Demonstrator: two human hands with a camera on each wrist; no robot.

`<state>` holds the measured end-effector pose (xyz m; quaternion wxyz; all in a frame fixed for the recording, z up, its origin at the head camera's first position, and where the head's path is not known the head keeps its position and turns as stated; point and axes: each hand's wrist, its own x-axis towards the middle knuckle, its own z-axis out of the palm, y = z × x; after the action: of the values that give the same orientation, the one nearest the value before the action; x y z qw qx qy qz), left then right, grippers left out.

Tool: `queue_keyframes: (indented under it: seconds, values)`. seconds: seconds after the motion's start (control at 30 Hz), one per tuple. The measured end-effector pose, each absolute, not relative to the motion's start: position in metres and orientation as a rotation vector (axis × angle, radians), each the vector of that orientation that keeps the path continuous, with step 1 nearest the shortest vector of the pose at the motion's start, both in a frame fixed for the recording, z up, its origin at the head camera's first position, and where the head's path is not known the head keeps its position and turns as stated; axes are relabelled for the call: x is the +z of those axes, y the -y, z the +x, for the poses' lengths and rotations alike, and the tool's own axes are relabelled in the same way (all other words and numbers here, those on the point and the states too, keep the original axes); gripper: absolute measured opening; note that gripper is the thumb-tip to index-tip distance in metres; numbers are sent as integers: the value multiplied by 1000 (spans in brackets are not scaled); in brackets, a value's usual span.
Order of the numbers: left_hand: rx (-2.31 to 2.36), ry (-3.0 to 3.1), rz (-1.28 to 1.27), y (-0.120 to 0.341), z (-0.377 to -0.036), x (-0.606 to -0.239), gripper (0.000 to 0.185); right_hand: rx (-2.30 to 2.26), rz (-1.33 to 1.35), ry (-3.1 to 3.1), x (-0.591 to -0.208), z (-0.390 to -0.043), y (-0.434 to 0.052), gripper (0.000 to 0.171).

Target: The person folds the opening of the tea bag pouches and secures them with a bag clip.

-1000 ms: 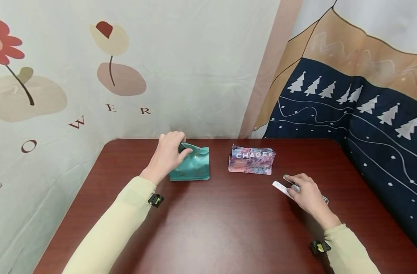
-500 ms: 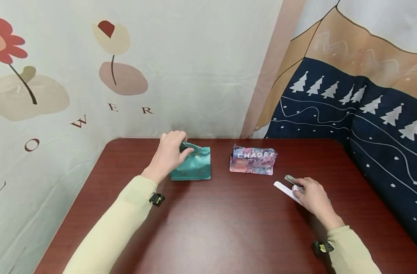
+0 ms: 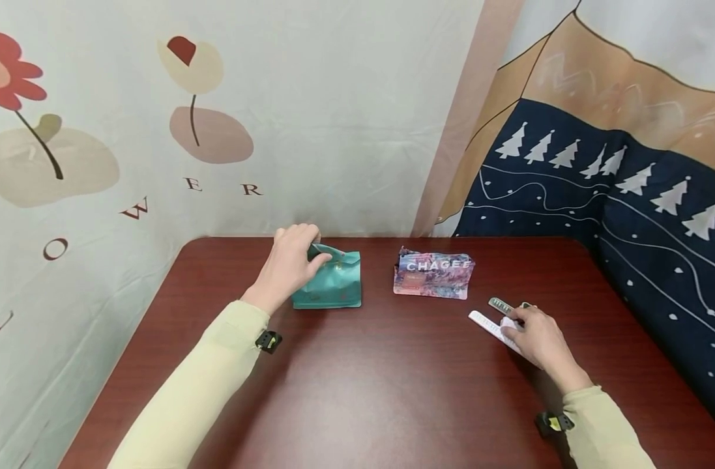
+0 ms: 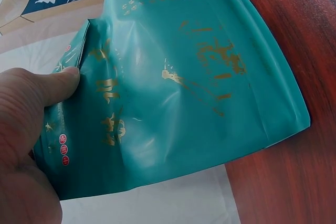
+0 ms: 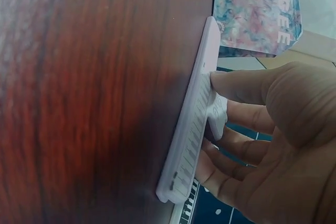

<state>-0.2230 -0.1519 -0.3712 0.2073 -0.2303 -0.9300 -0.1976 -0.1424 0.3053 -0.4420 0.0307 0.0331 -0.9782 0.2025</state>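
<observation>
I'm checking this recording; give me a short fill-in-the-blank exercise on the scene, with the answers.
1. Of the person's two hands, the ____ grips the top of the teal pouch.
2. The large lettering on the printed packet reads ____.
3. The white strip is touched by the thumb of the ____.
4. Of pouch and packet, the one nearer the strip is the ____.

Missing words: left hand; CHAGEE; right hand; packet.
</observation>
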Motion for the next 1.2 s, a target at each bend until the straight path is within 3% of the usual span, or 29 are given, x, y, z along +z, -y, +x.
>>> queue_keyframes:
  seconds: [0.43, 1.2]
  values:
    - [-543, 2605, -639, 153, -223, -371, 36, 604, 217, 2984, -435, -140, -298, 15]
    - [-574, 2627, -626, 152, -223, -369, 33, 682, 297, 2932, -422, -135, -263, 24]
